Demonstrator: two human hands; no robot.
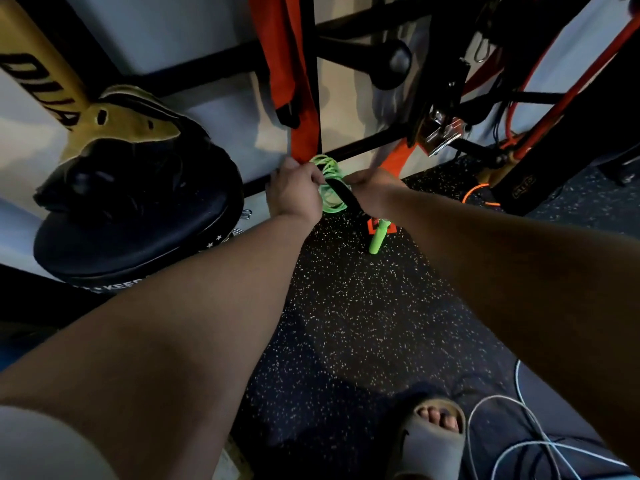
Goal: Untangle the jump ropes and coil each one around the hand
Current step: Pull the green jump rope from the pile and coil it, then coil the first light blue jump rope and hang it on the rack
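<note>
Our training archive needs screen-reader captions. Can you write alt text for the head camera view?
A person's left-hand grip and right-hand grip hold a coiled neon-green plastic jump rope, its green handle hanging below them, over a black speckled rubber floor. Orange fabric straps hang from a black metal rack behind.

The left forearm (pixel 207 306) is bare down to the left grip (pixel 294 192), and the right forearm (pixel 502 265) is bare down to the right grip (pixel 372 192). A pale sleeve (pixel 41 445) fills the frame's lower left corner. Near the bottom edge, a foot wears a grey open-toed slide sandal (pixel 429 445), toes (pixel 438 419) showing.
</note>
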